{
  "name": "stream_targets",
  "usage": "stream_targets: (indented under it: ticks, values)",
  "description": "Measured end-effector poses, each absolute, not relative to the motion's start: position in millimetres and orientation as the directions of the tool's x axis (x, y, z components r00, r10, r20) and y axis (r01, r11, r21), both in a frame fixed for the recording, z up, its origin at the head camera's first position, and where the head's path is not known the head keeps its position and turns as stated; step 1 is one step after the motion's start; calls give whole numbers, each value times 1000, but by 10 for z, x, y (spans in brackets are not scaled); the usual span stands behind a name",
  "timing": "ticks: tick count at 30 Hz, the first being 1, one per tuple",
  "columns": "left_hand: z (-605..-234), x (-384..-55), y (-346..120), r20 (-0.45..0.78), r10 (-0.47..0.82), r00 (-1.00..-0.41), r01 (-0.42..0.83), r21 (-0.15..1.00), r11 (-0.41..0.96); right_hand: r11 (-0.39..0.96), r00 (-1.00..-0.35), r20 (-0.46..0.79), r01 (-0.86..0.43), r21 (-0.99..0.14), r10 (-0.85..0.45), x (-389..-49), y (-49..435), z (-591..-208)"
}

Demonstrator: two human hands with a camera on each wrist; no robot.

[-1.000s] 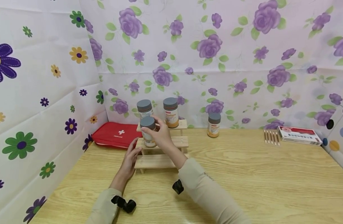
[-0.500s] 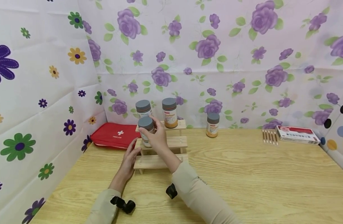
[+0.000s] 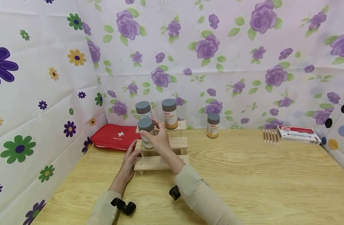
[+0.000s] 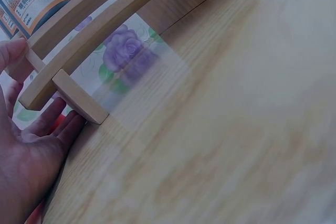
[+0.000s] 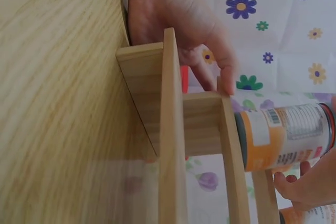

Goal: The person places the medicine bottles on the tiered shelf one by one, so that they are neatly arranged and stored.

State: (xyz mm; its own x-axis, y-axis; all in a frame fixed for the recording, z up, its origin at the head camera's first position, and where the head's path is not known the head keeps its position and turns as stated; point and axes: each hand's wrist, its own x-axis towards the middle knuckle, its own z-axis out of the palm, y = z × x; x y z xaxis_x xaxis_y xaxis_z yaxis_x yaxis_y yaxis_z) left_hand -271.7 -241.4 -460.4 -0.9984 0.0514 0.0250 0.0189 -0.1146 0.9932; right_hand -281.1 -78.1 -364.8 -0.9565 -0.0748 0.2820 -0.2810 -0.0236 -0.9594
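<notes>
A supplement jar (image 3: 147, 142) with a grey lid and orange-and-white label stands upright at the left end of the middle step of the wooden three-step stand (image 3: 157, 163). My right hand (image 3: 162, 140) grips it near the top, thumb in front and fingers behind. In the right wrist view this jar (image 5: 286, 132) has its base at the step. My left hand (image 3: 128, 162) rests against the stand's left end. Seen from the left wrist, its thumb touches the middle step's end and the other fingers reach beside the lower leg. Two more jars, left (image 3: 143, 109) and right (image 3: 170, 117), stand on the top step.
Behind the stand's left side lies a red first-aid pouch (image 3: 118, 136). Another jar (image 3: 213, 126) stands on the table near the back wall. Several cotton swabs (image 3: 271, 137) and a white-and-red box (image 3: 299, 135) lie at the far right. Patterned cloth walls bound the table.
The jar in my right hand shifts slightly on the middle step, and the right forearm moves a little with it. My left hand stays at the stand's end. The head view drifts slightly.
</notes>
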Motion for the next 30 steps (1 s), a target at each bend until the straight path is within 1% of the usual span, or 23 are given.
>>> stream_targets:
  ticks: [5,10,14,24,30]
  values:
    - [-4586,-2700,-2419,21,22,-1000,18,995,-96,-41,-950,301,-299,-953,-84,-2784,-705,-3634]
    - [-4584,-2700,-2421,10,36,-999,6,995,-103,-39,-954,287,-284,-958,-85,-2740,-633,-3648]
    - [-4581,-2711,-2399,4,46,-999,-1,994,-111,-51,-958,281,-278,-959,-59,-2720,-554,-3662]
    - [-4580,-2730,-2375,-25,34,-999,-29,992,-123,-85,-945,327,-328,-941,29,-2692,-366,-3640]
    - [-4598,-2733,-2400,-26,30,-999,-30,990,-134,-114,-942,325,-333,-936,83,-2703,-247,-3629]
